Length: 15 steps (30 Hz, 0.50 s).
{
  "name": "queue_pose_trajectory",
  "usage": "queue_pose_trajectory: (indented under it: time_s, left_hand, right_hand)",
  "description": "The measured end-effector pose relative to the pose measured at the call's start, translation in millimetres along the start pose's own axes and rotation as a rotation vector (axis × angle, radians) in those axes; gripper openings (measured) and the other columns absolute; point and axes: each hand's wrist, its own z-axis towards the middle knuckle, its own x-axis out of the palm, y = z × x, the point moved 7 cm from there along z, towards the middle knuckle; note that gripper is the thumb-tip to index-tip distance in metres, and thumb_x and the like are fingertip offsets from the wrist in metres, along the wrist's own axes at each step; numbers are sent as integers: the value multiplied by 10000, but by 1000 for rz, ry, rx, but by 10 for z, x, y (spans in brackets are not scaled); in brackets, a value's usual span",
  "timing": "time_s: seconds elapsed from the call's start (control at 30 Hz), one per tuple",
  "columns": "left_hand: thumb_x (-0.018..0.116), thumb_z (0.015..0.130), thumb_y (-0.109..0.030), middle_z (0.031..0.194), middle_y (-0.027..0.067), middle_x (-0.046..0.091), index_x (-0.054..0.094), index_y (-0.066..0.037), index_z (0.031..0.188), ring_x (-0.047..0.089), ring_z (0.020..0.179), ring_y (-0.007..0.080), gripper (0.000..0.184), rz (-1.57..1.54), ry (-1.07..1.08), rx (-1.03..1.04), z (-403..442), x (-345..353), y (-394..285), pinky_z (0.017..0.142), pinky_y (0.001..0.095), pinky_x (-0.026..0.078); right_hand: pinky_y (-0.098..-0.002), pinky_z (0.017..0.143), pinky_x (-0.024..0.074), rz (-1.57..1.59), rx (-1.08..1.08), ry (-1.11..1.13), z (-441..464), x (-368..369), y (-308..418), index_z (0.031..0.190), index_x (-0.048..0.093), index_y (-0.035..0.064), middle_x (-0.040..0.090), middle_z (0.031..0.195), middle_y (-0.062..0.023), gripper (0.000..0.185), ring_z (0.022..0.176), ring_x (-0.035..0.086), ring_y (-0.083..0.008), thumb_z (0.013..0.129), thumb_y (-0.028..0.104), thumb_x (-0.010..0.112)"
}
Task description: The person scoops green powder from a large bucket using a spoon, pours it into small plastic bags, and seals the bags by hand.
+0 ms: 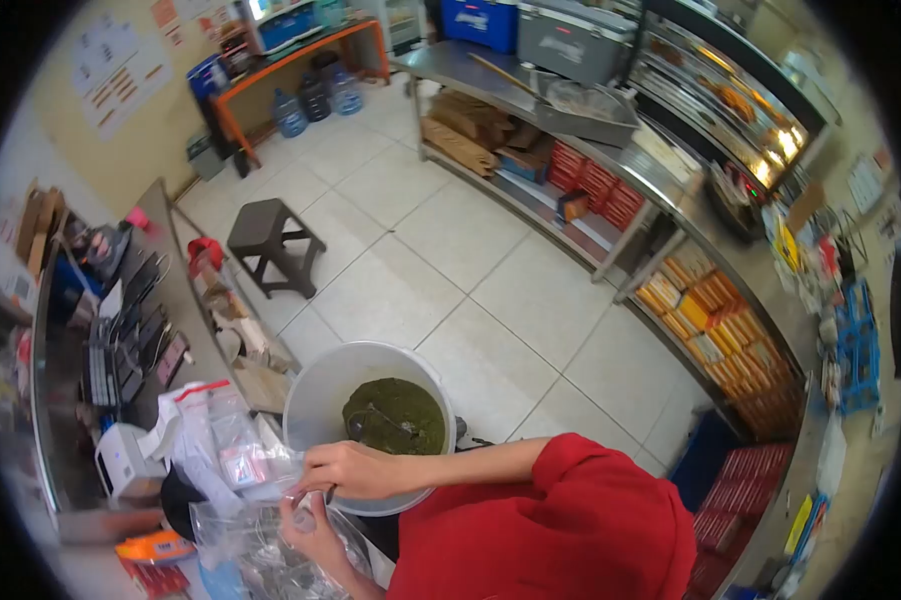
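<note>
My right hand (pixel 348 470) reaches across from the red sleeve, its fingers closed in a pinch over the near left rim of a large white bucket (pixel 305 395). Just below it, my left hand (pixel 315 537) is closed around the lower part of what looks like a small clear plastic bag (pixel 308 510); fingers partly hide it. Thick green sauce (pixel 400 415) lies in the bucket, with a thin dark utensil-like shape in it that I cannot make out. A large clear plastic bag (pixel 260 545) lies beneath and beside my left hand.
Left of the bucket, a counter (pixel 185 290) carries a white printer (pixel 128 465) and plastic packages (pixel 215 430). A dark stool (pixel 275 240) stands on the tiled floor beyond. Along the right runs a metal counter (pixel 660 160) with red boxes (pixel 595 185) beneath and a lit food warmer (pixel 730 90).
</note>
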Motion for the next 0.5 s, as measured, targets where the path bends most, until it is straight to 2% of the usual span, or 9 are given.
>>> queue_pose_trajectory:
  time_s: [0.03, 0.07, 0.1, 0.13, 0.23, 0.3, 0.33, 0.43, 0.5]
  left_hand:
    - [575, 884, -89, 842, 113, 640, 633, 39, 934, 588, 785, 178, 149, 9, -44, -17, 0, -25, 35, 758, 296, 455]
    - [571, 885, -91, 848, 115, 642, 636, 33, 928, 592, 794, 179, 147, 8, 6, -80, -2, 2, 121, 765, 297, 455]
    - [566, 886, -93, 854, 116, 645, 639, 27, 921, 596, 803, 180, 145, 4, 49, -148, -18, 6, 174, 771, 299, 454]
    - [573, 884, -108, 833, 114, 655, 642, 30, 913, 605, 782, 175, 156, 28, -15, -62, -9, -20, 39, 747, 299, 463]
    - [583, 878, -107, 824, 116, 674, 650, 13, 922, 628, 742, 173, 144, -56, 42, -34, 9, -47, -26, 701, 297, 482]
    - [594, 859, -80, 832, 121, 682, 654, 1, 923, 643, 739, 168, 119, -114, 64, 20, 49, -70, -178, 681, 286, 491]
    - [600, 846, -63, 841, 125, 685, 655, -6, 926, 650, 744, 166, 113, -81, 80, 82, 42, -84, -188, 672, 278, 495]
    - [629, 805, -39, 843, 127, 685, 657, -13, 932, 672, 749, 195, 133, -74, 11, -52, -63, -156, 15, 651, 279, 507]
    - [636, 802, -41, 845, 120, 686, 656, -24, 954, 684, 755, 225, 155, -17, -10, 70, -87, -211, -87, 649, 290, 520]
  right_hand:
    - [-357, 662, 488, -7, -49, -8, 3, 19, 82, 959, 649, 24, 560, 852, -115, 286, 727, 608, -275, 677, -27, 641]
    - [-373, 672, 479, -5, -52, -55, 7, -19, 117, 935, 630, 4, 567, 829, -131, 274, 791, 590, -304, 669, -55, 598]
    - [-373, 672, 479, 30, -73, -2, 1, 19, 106, 935, 630, 4, 567, 829, -131, 274, 791, 590, -304, 669, -55, 598]
    - [-352, 651, 487, 29, -49, -25, -9, 9, 21, 954, 639, 18, 578, 841, -118, 282, 769, 596, -283, 680, -45, 624]
    - [-319, 610, 498, -47, -74, -40, 3, -16, 71, 995, 656, 41, 606, 856, -100, 306, 740, 608, -254, 701, -42, 659]
    - [-362, 687, 494, -74, -21, 19, 34, 2, 142, 1016, 639, 30, 586, 866, -128, 311, 780, 599, -291, 712, -33, 626]
    - [-351, 669, 499, -109, -43, 13, 48, 10, 159, 1019, 644, 32, 595, 865, -122, 312, 770, 605, -279, 714, -31, 639]
    - [-317, 607, 508, -112, -33, -22, 67, 38, 226, 981, 667, 32, 628, 843, -105, 270, 713, 624, -231, 717, -20, 683]
    - [-299, 582, 506, -47, -35, -8, 124, 67, 266, 959, 680, 32, 641, 818, -93, 240, 664, 624, -206, 723, -5, 707]
